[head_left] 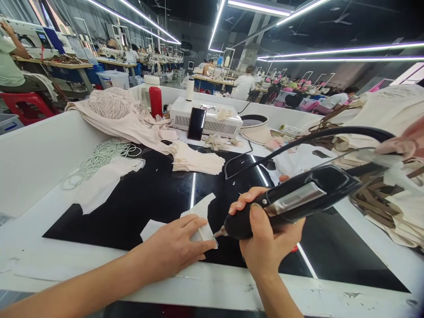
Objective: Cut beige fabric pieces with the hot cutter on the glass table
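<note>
My right hand (268,238) is wrapped round a black corded hand tool (298,198), which has a silver plate on its side and a narrow metal tip. That tip touches or nearly touches the edge of a small white fabric piece (207,210), just beyond my left fingertips. My left hand (180,240) grips the fabric, its fingers over the top and the thumb low at the near side. Part of the piece is hidden under the hand. Both hands are above a glossy black sheet (159,194) on the white table.
Stacked cream fabric pieces (198,160), a phone (196,123) and a white vented box (207,115) stand at the back. Pale green cord (112,152) lies left. Another person's hand (409,139) is at the right edge, near the tool's cable (318,134) and brown straps (374,205).
</note>
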### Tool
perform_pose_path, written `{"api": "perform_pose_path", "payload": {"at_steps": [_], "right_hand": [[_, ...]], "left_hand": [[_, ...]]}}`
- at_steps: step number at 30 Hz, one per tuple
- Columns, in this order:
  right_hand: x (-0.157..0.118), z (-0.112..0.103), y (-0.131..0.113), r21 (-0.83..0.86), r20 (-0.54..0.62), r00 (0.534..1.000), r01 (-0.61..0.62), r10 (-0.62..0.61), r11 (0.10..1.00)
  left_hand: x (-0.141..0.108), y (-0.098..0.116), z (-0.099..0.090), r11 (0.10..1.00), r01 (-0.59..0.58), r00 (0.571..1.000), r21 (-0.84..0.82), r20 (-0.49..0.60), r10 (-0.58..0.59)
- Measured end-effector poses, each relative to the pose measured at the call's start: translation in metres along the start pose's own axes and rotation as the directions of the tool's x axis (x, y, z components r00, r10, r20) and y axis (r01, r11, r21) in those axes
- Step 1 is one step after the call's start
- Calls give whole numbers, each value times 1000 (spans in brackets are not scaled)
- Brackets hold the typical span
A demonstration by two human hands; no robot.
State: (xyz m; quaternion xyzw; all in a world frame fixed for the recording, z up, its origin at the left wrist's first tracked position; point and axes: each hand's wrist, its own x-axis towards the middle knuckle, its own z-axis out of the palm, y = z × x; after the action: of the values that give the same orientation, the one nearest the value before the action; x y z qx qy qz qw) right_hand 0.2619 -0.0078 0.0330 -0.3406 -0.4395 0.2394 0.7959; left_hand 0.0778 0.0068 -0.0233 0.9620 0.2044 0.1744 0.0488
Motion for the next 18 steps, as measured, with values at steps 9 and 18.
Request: {"api": "perform_pose_path", "payload": {"at_steps": [9,18], "right_hand": [[4,6,10,36,1,1000,15,-15,999],[-2,3,2,21,41,999,-8,7,1000]], "left_hand": [[2,-2,-4,999,12,1000,-31,24,-12],[-5,23,1,991,58,998,120,-36,-54]]}}
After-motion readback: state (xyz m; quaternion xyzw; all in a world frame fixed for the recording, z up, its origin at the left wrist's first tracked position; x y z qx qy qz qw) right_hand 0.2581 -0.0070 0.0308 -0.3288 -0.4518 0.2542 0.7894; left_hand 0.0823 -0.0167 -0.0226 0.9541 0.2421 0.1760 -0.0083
